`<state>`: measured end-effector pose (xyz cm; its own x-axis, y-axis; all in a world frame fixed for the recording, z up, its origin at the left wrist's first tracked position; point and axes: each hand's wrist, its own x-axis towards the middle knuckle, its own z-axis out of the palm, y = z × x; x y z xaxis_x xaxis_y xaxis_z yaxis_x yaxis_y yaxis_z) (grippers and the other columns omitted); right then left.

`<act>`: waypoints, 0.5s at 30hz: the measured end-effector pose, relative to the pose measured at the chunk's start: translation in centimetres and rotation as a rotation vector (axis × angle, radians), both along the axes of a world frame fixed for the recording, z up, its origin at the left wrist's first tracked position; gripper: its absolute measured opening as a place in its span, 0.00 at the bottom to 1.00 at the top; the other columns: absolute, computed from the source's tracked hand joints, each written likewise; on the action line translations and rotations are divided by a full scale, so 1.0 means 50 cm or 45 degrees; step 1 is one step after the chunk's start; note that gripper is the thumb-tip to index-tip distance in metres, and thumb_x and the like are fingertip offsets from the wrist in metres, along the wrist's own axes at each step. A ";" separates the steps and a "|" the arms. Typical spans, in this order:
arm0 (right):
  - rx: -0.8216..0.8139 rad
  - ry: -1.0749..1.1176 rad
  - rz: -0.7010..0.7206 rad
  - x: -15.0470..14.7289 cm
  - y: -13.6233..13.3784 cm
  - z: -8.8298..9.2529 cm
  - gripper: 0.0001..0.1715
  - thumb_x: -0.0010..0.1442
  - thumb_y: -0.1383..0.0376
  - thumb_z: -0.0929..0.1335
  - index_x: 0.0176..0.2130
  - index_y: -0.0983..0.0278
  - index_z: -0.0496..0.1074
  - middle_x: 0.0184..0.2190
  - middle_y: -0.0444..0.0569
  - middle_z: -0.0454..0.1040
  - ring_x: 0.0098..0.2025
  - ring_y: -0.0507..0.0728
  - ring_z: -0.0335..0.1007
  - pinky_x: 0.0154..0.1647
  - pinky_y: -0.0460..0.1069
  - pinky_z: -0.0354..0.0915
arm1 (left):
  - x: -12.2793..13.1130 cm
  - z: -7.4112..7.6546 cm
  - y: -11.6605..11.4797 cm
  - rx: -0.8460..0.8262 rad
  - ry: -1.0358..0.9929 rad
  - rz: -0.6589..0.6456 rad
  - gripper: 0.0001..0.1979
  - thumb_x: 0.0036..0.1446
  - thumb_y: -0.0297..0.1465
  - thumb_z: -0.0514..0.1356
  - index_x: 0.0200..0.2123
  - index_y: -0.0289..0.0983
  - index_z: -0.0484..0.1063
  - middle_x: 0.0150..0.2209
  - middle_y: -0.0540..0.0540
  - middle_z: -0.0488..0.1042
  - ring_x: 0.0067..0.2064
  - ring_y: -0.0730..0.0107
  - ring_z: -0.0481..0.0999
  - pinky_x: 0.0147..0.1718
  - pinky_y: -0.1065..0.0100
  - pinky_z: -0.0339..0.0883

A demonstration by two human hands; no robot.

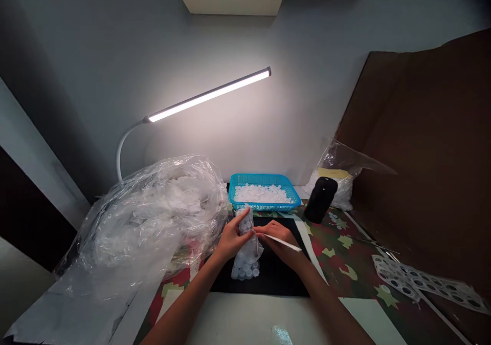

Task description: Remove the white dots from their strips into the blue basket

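"So, where was the pouch (248,254)?"

"Over the black mat (276,279), between both hands. Clear; a cluster of white caps (247,272) showed at its near end."

"Left hand (230,239)?"

"Grasping the pouch toward its far end, thumb across the front."

"And the right hand (279,236)?"

"Closed about a white stick (284,243), fingertips up against the pouch's side. Whether they also pinched it, I couldn't tell."

"Beyond the mat?"

"A blue basket (264,176), near the pouch's far end, with loose white pieces (263,193) inside. Lamp (210,95) lit above."

"Flanks?"

"Left: a big heap of clear plastic (153,222). Right: a black object (321,200) on patterned cloth (345,255), a bag (344,195) just behind it, a strip of rings (425,282) farther out. Cardboard (429,130) stood along that side."
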<state>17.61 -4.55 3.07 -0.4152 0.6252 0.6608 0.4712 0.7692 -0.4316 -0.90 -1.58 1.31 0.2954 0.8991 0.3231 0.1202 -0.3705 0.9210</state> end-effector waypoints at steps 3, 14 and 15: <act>0.023 -0.026 0.048 0.002 0.003 -0.001 0.15 0.64 0.62 0.62 0.47 0.59 0.72 0.36 0.49 0.78 0.35 0.56 0.69 0.37 0.51 0.67 | -0.001 0.001 0.000 0.021 0.028 0.002 0.32 0.51 0.33 0.62 0.60 0.39 0.58 0.61 0.42 0.60 0.49 0.58 0.72 0.42 0.65 0.71; -0.053 -0.107 0.074 0.005 0.007 -0.011 0.16 0.65 0.62 0.60 0.47 0.60 0.73 0.34 0.50 0.75 0.36 0.56 0.68 0.35 0.49 0.66 | 0.005 0.014 -0.015 0.126 0.163 -0.045 0.33 0.48 0.27 0.62 0.58 0.39 0.61 0.56 0.43 0.67 0.45 0.59 0.73 0.37 0.68 0.68; -0.058 -0.117 0.068 0.006 0.007 -0.011 0.16 0.65 0.62 0.60 0.46 0.60 0.73 0.34 0.50 0.75 0.36 0.56 0.67 0.35 0.49 0.66 | 0.006 0.014 -0.016 0.131 0.165 -0.054 0.33 0.47 0.27 0.62 0.58 0.39 0.61 0.56 0.43 0.68 0.44 0.59 0.73 0.37 0.68 0.68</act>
